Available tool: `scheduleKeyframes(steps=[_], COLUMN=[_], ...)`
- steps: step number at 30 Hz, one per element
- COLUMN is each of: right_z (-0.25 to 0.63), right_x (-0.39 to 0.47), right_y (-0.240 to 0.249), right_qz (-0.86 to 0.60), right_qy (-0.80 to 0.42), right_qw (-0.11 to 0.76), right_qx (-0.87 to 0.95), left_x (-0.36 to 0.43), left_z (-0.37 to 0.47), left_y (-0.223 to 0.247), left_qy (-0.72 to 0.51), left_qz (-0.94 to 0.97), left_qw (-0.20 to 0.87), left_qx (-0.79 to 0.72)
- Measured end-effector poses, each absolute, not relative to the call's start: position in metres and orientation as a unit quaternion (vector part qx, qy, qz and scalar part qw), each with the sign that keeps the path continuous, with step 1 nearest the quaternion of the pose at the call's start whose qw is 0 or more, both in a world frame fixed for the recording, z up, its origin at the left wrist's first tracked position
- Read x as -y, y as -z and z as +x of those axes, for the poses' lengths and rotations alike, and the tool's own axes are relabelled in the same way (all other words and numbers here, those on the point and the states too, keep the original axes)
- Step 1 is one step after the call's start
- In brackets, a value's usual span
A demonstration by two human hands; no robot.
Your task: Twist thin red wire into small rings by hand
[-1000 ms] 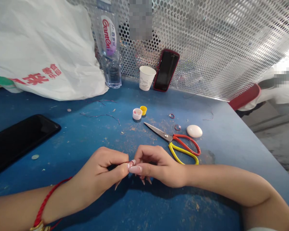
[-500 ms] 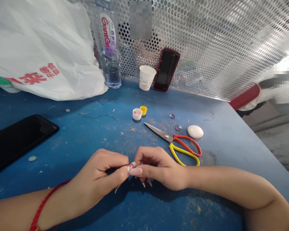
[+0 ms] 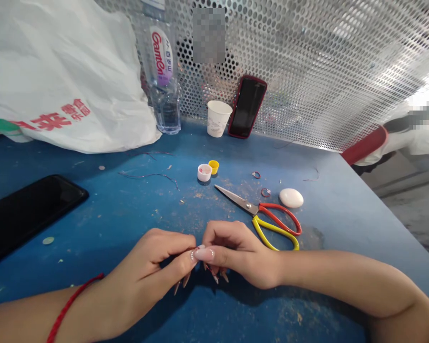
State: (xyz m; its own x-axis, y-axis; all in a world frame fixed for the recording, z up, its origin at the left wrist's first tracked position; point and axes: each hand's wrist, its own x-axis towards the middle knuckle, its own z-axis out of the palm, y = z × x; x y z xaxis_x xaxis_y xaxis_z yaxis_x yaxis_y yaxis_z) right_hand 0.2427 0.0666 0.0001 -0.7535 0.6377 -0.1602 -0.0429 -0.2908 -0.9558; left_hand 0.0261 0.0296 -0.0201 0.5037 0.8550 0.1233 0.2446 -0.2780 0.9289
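My left hand [image 3: 157,271] and my right hand [image 3: 239,255] meet low in the middle of the view, thumb tips touching. Both are closed in a pinch on a thin red thread [image 3: 209,273], of which only small bits show between the fingers. The long nails carry small shiny stones. Just beyond my right hand lie scissors [image 3: 249,206] with one red and one yellow handle, blades pointing away to the left. Two small red thread rings [image 3: 256,175] lie past the scissors, beside a white egg-shaped object [image 3: 291,197].
A white tub [image 3: 204,173] and a yellow cap [image 3: 213,166] stand mid-table. Behind are a paper cup [image 3: 218,119], a leaning phone [image 3: 248,107], a water bottle [image 3: 166,95] and a white bag [image 3: 75,71]. A black phone [image 3: 32,214] lies left. Loose thread [image 3: 153,175] crosses the blue table [image 3: 307,305].
My thumbs have drawn together, covering most of the red thread that showed at the left fingertips. The whole view has shifted slightly; the things on the table stay in place.
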Motion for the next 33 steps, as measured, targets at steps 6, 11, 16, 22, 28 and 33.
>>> scheduleKeyframes(steps=[6,11,16,22,28,33], right_z=[0.242,0.2434,0.2452,0.2453,0.2444,0.2444], right_x=[-0.0664,-0.0656,-0.0656,-0.0657,-0.0654,-0.0657], right_y=[-0.0013,0.0007,0.0022,0.0022,0.0025,0.0047], right_qz=[-0.27,-0.271,-0.263,-0.27,-0.267,-0.262], right_qy=[-0.754,-0.732,-0.711,-0.674,-0.661,-0.656], right_qw=[0.226,0.221,0.218,0.215,0.22,0.216], right_qx=[0.554,0.584,0.615,0.653,0.666,0.674], left_x=[-0.0257,-0.0281,-0.0304,-0.0308,-0.0307,-0.0301], left_z=[0.025,0.0263,0.0261,0.0258,0.0264,0.0282], left_y=[0.0203,0.0189,0.0219,0.0258,0.0256,0.02], left_qy=[-0.305,-0.313,-0.312,-0.317,-0.305,-0.293], left_qz=[0.75,0.744,0.738,0.737,0.731,0.738], left_qw=[0.446,0.451,0.457,0.45,0.461,0.483], left_qx=[-0.381,-0.381,-0.384,-0.392,-0.4,-0.369])
